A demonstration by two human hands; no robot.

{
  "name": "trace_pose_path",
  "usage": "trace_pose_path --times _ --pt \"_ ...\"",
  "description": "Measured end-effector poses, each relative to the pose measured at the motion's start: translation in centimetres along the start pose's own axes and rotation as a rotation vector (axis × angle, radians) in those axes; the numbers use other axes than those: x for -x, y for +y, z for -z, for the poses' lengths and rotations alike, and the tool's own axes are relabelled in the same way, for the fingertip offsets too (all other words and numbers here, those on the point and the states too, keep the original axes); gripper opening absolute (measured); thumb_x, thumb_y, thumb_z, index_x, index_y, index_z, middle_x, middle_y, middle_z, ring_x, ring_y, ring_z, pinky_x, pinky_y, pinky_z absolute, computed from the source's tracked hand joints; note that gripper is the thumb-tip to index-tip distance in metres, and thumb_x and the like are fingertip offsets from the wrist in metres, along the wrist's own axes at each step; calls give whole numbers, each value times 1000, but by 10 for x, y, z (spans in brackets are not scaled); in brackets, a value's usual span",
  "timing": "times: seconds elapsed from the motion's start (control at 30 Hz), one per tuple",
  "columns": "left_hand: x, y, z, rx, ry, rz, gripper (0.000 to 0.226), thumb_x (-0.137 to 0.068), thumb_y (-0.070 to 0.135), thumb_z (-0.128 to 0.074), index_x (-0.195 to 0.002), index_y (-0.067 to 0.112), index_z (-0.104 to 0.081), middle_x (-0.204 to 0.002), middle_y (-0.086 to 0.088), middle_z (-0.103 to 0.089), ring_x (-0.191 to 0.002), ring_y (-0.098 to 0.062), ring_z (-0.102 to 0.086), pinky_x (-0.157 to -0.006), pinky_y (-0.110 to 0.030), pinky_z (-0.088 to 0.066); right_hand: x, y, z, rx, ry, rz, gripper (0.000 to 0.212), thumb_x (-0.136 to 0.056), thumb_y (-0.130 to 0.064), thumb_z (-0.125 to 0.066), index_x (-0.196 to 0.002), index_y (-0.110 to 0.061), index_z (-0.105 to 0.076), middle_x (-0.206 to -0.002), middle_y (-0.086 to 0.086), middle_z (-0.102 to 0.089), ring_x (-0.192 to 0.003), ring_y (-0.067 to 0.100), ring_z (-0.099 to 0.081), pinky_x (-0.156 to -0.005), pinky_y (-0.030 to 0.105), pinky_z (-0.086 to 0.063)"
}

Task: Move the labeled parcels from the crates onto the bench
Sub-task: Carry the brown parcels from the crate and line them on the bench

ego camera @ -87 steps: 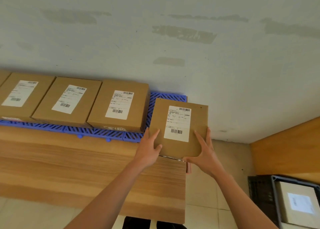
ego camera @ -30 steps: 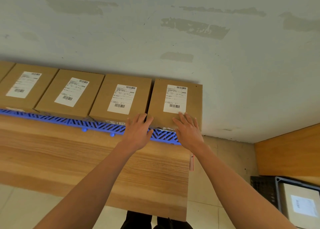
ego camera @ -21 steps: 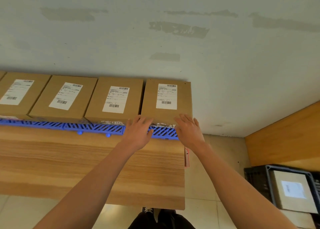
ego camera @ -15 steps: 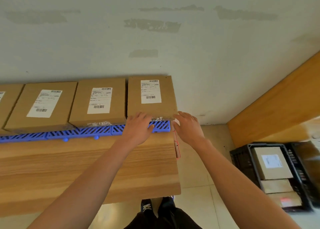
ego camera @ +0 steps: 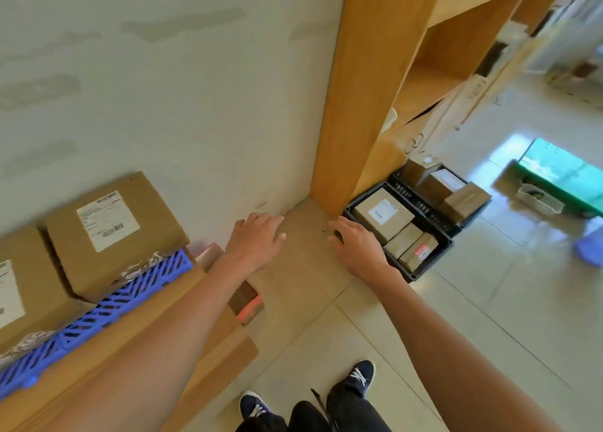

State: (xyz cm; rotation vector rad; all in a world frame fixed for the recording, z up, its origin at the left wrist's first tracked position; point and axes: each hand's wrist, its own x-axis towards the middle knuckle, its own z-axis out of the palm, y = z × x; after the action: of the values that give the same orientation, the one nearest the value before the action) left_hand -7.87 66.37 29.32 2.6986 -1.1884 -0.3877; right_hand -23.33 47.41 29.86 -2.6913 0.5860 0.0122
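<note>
Wooden shelving unit (ego camera: 375,82) stands far right against the pale wall (ego camera: 163,72), with several open bays.

Wooden bench (ego camera: 208,350) runs along the left. One blue slatted mat (ego camera: 130,294) lies on its far edge by the wall.

2 labeled parcels in view on the mat: the right-hand parcel (ego camera: 114,232) shows in full with its white label up; the left-hand parcel (ego camera: 26,288) is cut off by the frame edge. They sit just beside each other, both against the wall.

2 black crates on the floor at the foot of the shelving, side by side. Near crate (ego camera: 424,268): one big labeled box (ego camera: 383,216) plus 2 smaller parcels (ego camera: 411,245) packed beside it. Far crate (ego camera: 473,216): 3 brown boxes (ego camera: 456,193) visible; can't tell if more sit underneath.

Green mat or board (ego camera: 564,170) lies on the floor far right, blurred.

Left hand (ego camera: 257,239) hangs in the air past the bench's right end, fingers straight and relaxed, holding nothing. Right hand (ego camera: 355,245) is just left of the near crate, fingers loosely spread, also empty, touching nothing.

2 dark sneakers (ego camera: 359,376) on the tile at the near edge.
</note>
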Motion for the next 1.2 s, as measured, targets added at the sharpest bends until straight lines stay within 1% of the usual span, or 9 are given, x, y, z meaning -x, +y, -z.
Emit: trace_pose_path --times 0.03,0.13,0.17,0.33,0.5,0.7,0.87,1.1,1.2 --pt "-13 22 -5 1 -3 -44 52 -105 44 -42 -153 24 -42 -156 1 -45 -144 -22 -35 -113 -47 -34 7 22 6 -16 10 -47 27 -103 -27 -47 -124 -14 -59 -122 6 -60 -112 28 -59 -91 45 -51" --pt "-49 91 -24 -10 -25 -163 52 -105 44 -43 -153 24 -42 -156 0 -46 -144 -21 -37 -114 -47 -34 30 89 25 -61 13 -201 41 -104 -33 -48 -143 -22 -51 -145 3 -52 -132 25 -51 -106 49 -46" --pt "-60 115 -31 -18 -38 -194 52 -105 44 -43 -153 24 -42 -155 1 -46 -144 -20 -38 -114 -46 -34 38 112 30 -74 19 -244 44 -104 -34 -49 -146 -23 -48 -149 1 -50 -136 24 -48 -109 48 -45" --pt "-108 220 -67 -50 -129 -300 51 -104 45 -44 -152 27 -41 -154 4 -46 -144 -16 -39 -115 -44 -34 67 213 49 -149 45 -410 44 -103 -32 -53 -146 -24 -48 -148 1 -51 -138 25 -47 -111 46 -44" --pt "-140 286 -92 -71 -193 -321 52 -104 45 -44 -152 27 -41 -154 5 -46 -143 -15 -39 -115 -46 -34 79 289 53 -218 54 -474 46 -102 -30 -56 -147 -26 -45 -149 2 -50 -136 25 -49 -108 40 -44" --pt "-175 325 -107 -80 -229 -346 51 -104 45 -46 -151 26 -42 -153 3 -48 -142 -16 -40 -114 -44 -35 65 335 52 -250 19 -540 52 -102 -33 -54 -152 -28 -38 -156 0 -42 -142 24 -42 -112 43 -42" --pt "-227 341 -118 -66 -265 -367 51 -104 44 -46 -151 25 -43 -151 2 -49 -141 -18 -41 -114 -46 -36 30 366 54 -281 -10 -555 53 -101 -31 -56 -151 -25 -39 -154 1 -44 -140 25 -45 -111 44 -45" --pt "-344 344 -141 -6 -323 -354 51 -104 43 -48 -151 25 -44 -150 1 -51 -139 -21 -44 -113 -50 -38 -65 415 51 -313 -69 -631 52 -102 -26 -55 -152 -23 -40 -156 2 -42 -136 25 -49 -109 44 -47" --pt "-395 332 -158 42 -368 -315 51 -103 43 -49 -151 25 -45 -150 1 -51 -138 -21 -44 -112 -51 -38 -106 429 41 -360 -100 -687 52 -102 -25 -53 -152 -24 -39 -158 2 -40 -140 26 -45 -111 45 -45"
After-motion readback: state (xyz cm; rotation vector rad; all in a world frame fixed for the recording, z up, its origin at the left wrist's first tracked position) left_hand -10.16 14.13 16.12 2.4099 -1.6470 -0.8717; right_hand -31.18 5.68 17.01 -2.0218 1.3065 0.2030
